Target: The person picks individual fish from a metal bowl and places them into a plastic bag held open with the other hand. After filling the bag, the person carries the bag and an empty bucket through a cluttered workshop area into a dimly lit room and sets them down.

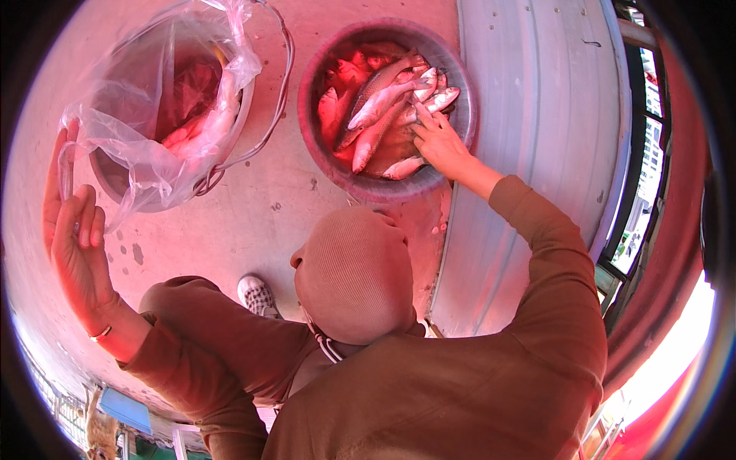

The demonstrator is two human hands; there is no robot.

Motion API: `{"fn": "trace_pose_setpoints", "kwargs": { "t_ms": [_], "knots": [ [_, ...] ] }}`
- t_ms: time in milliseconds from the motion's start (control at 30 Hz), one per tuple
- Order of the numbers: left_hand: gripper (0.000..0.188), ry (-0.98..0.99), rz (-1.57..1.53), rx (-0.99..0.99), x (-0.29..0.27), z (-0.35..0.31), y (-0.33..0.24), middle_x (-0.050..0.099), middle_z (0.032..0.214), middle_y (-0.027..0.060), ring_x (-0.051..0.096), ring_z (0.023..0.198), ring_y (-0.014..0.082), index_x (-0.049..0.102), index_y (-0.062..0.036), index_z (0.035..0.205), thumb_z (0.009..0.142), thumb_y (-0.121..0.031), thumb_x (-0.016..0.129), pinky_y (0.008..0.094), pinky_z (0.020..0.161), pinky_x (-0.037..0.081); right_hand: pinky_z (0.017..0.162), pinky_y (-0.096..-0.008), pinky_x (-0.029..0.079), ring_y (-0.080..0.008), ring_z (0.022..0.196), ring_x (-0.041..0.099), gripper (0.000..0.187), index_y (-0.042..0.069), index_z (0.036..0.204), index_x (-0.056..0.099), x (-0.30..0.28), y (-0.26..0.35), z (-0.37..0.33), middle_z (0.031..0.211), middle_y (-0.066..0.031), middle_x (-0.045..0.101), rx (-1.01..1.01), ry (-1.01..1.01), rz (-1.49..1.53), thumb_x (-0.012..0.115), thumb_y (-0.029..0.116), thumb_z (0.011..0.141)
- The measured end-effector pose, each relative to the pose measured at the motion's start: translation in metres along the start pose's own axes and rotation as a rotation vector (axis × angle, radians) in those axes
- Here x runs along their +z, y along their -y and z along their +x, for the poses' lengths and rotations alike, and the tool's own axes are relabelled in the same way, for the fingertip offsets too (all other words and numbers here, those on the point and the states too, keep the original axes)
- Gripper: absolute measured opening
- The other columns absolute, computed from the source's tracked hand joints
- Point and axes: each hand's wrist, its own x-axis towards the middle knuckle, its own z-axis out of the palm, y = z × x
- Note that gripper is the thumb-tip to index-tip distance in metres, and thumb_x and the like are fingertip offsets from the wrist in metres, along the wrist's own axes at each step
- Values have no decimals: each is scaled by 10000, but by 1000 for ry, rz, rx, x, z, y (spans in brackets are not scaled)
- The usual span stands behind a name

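A wide round basin (310, 146) holds several silvery fish (376, 138) lying over one another in dark liquid. My right hand (441, 142) reaches in over the basin's right side. Its fingers are stretched and slightly apart against the fish near their tail ends; no fish is lifted. At the far left, my left hand (80, 230) pinches the edge of a clear plastic bag (146, 146), its long fingers pointing upward. This bag lines a bucket (111, 172) and spreads over its rim. Reddish, pale fish (201, 130) show inside the bag, partly blurred by the plastic.
A thin bent cable or handle (285, 100) loops beside the bucket onto the concrete floor (253, 192). Right of the basin runs a ridged grey metal sheet (529, 138). A checked shoe (258, 295) stands below the bucket. Red light tints everything.
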Motion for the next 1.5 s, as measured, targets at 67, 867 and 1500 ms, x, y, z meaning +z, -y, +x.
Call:
{"fn": "trace_pose_setpoints", "kwargs": {
  "t_ms": [67,867,1500],
  "knots": [
    [602,19,-62,-68,-3,-2,-2,524,1479,82,308,595,-6,346,22,1549,971,-9,513,130,555,336,1130,-509,340,-369,1413,409,136,27,775,697,-12,-2,-3,1044,-144,656,-26,-77,7,611,133,774],
    [597,-43,28,-10,2,-2,5,443,1563,120,383,626,-35,374,20,1538,960,-47,510,102,525,330,905,-436,424,-289,985,591,94,38,836,652,-7,-49,13,913,-109,636,215,-303,2,571,72,802],
    [609,-62,66,30,7,-7,-4,417,1589,92,384,619,-37,390,-24,1545,948,-66,504,81,534,349,942,-467,381,-315,1087,571,234,41,971,701,-11,-57,21,1029,-130,642,244,42,-6,672,61,740]
  ]
}}
